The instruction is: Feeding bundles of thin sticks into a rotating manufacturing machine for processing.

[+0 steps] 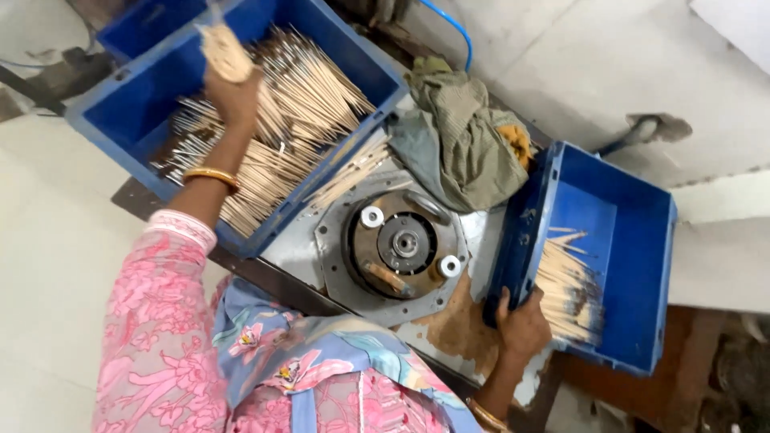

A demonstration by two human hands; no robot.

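Note:
My left hand (233, 92) is raised over a large blue crate (120, 120) and is shut on a small bundle of thin wooden sticks (224, 50). The crate holds a big heap of the same sticks (297, 112), and a few spill over its near corner. My right hand (521, 325) grips the near rim of a smaller blue crate (634, 240), which stands tilted. A small batch of sticks (569, 297) lies inside it. Both wrists wear gold bangles, and my sleeves are pink and floral.
Between the crates sits a round metal machine plate (405, 244) with two white rollers and a central hub. A crumpled grey-green cloth (465, 144) lies behind it. A blue hose (451, 24) runs off at the top. The metal table (449, 329) shows rust stains.

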